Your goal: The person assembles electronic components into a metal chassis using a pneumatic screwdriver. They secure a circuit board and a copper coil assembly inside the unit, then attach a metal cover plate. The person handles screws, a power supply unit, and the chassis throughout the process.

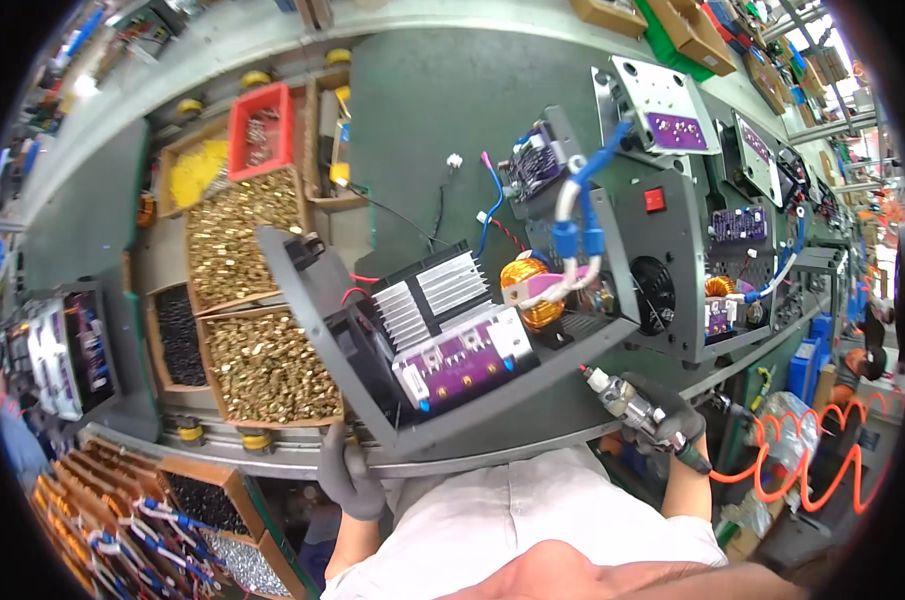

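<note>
My right hand (678, 420), in a grey glove, is wrapped round a metal air screwdriver (628, 405) with an orange coiled hose (763, 490). Its tip points up and left, close to the front side of an opened machine chassis (443, 430). Inside that chassis are silver heat sinks (433, 290), a purple circuit board (463, 365) and a copper-wound coil (533, 290). Also gloved, my left hand (351, 478) is at the bench edge, just below a box of brass fittings (273, 370). Its fingers reach upward, and I see nothing in them.
Beside the brass fittings are black screws (181, 335), a red bin (263, 130) and yellow parts (199, 172). Another chassis (663, 260) stands at right, with more units behind it. Blue and white cables (578, 220) rise over the front unit. Cable-laden racks (103, 520) stand lower left.
</note>
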Available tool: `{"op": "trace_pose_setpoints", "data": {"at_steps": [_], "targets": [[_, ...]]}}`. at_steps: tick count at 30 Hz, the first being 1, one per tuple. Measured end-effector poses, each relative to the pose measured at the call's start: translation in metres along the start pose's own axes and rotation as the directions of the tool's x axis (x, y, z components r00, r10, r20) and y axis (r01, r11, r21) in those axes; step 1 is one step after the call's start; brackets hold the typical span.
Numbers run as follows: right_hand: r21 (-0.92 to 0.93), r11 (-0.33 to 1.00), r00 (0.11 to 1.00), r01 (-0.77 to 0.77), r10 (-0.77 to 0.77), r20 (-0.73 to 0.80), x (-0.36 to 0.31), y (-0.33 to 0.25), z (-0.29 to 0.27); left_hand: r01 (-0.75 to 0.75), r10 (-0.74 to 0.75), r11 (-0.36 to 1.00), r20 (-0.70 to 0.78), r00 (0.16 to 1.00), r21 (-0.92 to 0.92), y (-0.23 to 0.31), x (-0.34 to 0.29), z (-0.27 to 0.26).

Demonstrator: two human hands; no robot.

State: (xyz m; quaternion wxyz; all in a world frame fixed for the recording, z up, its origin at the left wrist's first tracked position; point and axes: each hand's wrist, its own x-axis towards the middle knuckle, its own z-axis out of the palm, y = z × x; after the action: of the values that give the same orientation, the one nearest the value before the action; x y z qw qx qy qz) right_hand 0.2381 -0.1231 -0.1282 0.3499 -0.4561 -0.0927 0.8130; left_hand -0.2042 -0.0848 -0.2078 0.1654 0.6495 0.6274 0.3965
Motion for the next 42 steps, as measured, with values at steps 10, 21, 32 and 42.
{"op": "trace_pose_setpoints", "data": {"at_steps": [10, 21, 32, 42], "targets": [[0.123, 0.992, 0.966, -0.016, 0.047, -0.253, -0.003, -0.014, 0.035, 0.409, -0.467, 0.785, -0.011, 0.884, -0.466, -0.007, -0.012, -0.008], [0.103, 0.995, 0.979, -0.006, 0.027, -0.203, 0.006, -0.019, 0.044, 0.364, -0.486, 0.733, -0.068, 0.871, -0.574, -0.011, -0.012, -0.005], [-0.061, 0.975, 0.968, 0.212, -0.218, -0.124, -0.001, 0.043, 0.045, 0.528, -0.41, -0.24, 0.578, 0.706, -0.815, 0.022, 0.026, -0.017], [-0.042, 0.965, 0.928, 0.26, -0.238, 0.285, -0.028, 0.082, 0.057, 0.867, 0.03, -0.144, 0.873, 0.487, -0.478, 0.1, 0.002, 0.045]]}}
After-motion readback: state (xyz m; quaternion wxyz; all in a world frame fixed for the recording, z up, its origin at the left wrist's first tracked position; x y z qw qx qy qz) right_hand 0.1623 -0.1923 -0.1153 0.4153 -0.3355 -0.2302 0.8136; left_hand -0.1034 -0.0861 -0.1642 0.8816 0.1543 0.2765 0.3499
